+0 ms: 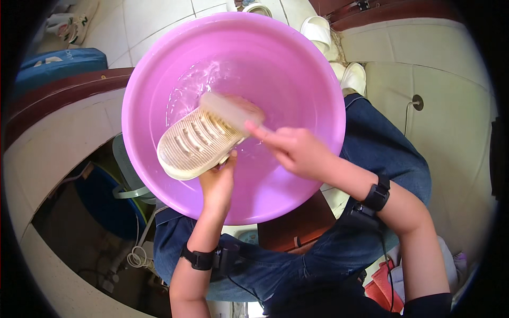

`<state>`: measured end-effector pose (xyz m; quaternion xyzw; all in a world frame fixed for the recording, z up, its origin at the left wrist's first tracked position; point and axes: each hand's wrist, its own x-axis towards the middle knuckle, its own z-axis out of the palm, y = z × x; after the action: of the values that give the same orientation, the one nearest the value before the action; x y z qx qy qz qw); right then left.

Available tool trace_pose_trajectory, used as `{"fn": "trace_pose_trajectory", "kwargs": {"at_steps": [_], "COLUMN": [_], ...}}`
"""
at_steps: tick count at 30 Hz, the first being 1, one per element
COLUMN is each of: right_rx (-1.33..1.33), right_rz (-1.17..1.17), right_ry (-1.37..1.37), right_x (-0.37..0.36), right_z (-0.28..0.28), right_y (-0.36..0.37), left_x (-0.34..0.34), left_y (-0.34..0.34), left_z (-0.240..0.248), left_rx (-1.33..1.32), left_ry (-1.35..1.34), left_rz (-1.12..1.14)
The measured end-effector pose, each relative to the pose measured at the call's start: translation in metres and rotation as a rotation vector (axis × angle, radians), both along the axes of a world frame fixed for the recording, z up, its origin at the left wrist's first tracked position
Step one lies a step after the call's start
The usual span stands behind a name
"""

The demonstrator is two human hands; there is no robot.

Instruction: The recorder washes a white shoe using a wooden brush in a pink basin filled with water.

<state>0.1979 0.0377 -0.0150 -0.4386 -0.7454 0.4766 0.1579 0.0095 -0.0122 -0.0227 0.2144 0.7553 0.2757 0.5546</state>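
A cream-coloured slipper is held sole up over the wide pink basin, its ridged tread facing me. My left hand is closed round the slipper's near side, most of its fingers hidden beneath. A pale brush, blurred by motion, lies across the far part of the sole. My right hand grips the brush's handle, with the index finger stretched along it. Rippling water shows in the basin behind the slipper.
The basin sits between my knees in blue jeans. White footwear is beyond its right rim. A blue bag-like item lies at the far left. At the left, a cabinet opening holds a pale coiled cord. A brown stool-like surface shows below the basin.
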Motion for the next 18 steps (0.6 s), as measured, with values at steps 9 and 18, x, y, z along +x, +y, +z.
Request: {"fn": "trace_pose_trajectory", "kwargs": {"at_steps": [9, 18], "right_rx": [-0.043, -0.033], "right_rz": [0.009, -0.077], "right_ry": [-0.029, -0.376], "right_x": [-0.001, 0.012], "right_z": [0.008, -0.01], "right_y": [-0.007, -0.003], "left_x": [0.002, 0.003], "left_y": [0.003, 0.008], "left_z": [0.003, 0.004], "left_rx": [0.014, -0.028], "left_ry": [-0.072, -0.06], "left_rz": [0.079, 0.104]}}
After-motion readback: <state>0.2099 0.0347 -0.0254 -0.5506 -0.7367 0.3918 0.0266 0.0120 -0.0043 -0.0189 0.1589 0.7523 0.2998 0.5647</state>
